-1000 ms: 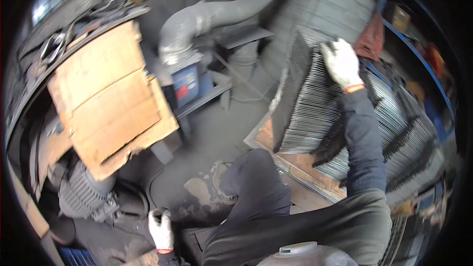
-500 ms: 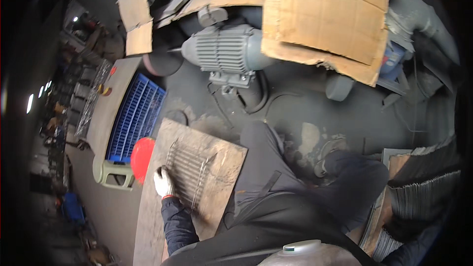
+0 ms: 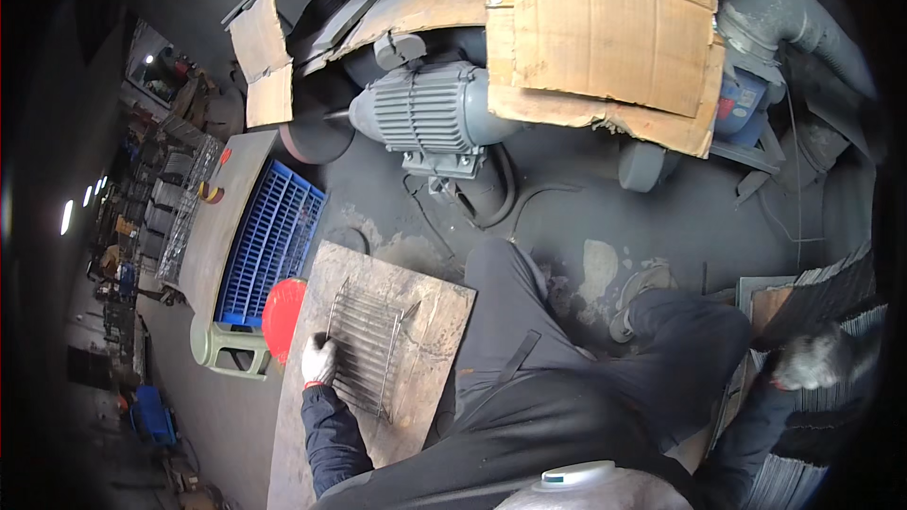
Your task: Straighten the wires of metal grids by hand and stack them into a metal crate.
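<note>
My left hand [image 3: 319, 360], in a white glove with dark fingertips, is at the left edge of a wire rack [image 3: 367, 351], its fingers closed at that edge. The rack is a rectangular grid of thin parallel bars, lying flat on a worn wooden board [image 3: 430, 321] beside my left leg. Far to the right, my right hand [image 3: 814, 362], also gloved, is over stacks of thin dark sheets [image 3: 855, 326]. Motion blurs its fingers, and whether it holds a sheet cannot be made out.
A grey motor [image 3: 420, 109] stands ahead, with cardboard [image 3: 605, 33] covering the machine to its right. To the left are a red round seat [image 3: 282, 319], a blue slatted crate [image 3: 269, 241] and a pale green plastic stool [image 3: 231, 349]. A grey duct [image 3: 794, 19] bends at the far right.
My right hand has come into view over the dark sheet stacks at the right. The left hand stays beside the wire rack. The whole view has shifted slightly.
</note>
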Demonstrator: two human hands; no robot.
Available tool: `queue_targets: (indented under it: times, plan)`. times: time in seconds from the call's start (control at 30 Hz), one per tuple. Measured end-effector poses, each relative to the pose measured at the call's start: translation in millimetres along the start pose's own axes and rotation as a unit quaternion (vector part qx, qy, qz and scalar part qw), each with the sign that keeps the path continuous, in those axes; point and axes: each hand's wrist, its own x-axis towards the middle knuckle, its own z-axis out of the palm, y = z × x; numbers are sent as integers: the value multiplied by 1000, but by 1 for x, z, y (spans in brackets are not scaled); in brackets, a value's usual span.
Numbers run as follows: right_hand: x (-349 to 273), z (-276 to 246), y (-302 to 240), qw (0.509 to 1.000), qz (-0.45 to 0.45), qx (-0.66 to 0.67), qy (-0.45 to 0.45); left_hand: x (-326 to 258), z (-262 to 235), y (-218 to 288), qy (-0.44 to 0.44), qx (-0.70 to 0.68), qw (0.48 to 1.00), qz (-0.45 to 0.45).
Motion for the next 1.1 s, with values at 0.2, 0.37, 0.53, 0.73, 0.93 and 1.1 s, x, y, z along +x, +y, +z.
queue_targets:
  times: [0.2, 0.37, 0.53, 0.73, 0.93, 1.1]
  plan:
    - [-161, -24, -16, 794, 364, 415, -253, 5, 25, 4, 153, 172, 972, 49]
    - [-122, 5, -51, 775, 53, 372, -509, 0, 6, 24, 184, 136, 967, 108]
    - [-133, 0, -80, 719, 205, 446, -492, -6, -30, 140, 62, -14, 985, 161]
    - [-147, 19, -178, 717, 287, 464, -434, -80, 8, 356, 3, 23, 923, 383]
    - [-156, 52, -151, 356, 599, 565, -442, -110, 108, 456, -100, 56, 820, 561]
    - [-212, 66, -76, 371, 708, 477, -366, -81, 200, 428, -55, -144, 908, 391]
